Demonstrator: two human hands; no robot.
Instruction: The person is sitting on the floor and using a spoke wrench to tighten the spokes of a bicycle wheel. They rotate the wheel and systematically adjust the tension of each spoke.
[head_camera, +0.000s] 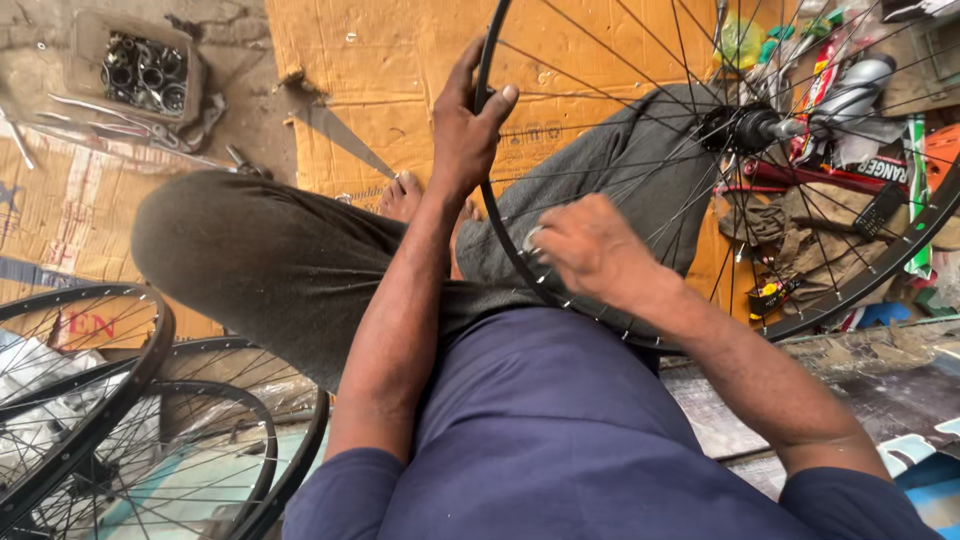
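I see a large black spoked bicycle wheel rim (497, 225) standing on edge across my lap, and I place everything else by it. My left hand (462, 130) is wrapped around the rim's near-left arc, thumb hooked over the inner edge and fingers behind it. My right hand (590, 250) is curled just inside the lower arc, fingertips pinched on a small silvery piece (532, 238) against the rim; I cannot tell exactly what it is. The dark metal hub (742, 127) sits up and right of both hands, thin spokes fanning out between. Room inside the rim is tight, crossed by spokes; left of it my bent knee in grey-brown trousers (270, 260) fills the gap. Beyond the rim's left edge lies flattened tan cardboard (390, 60) on the floor, and farther left a small cardboard box of metal rings (140, 70). Below and left of the rim a stack of black spoked wheels (130, 420) crowds the floor. Right of the rim sits a clutter of tools and packets (850, 110).
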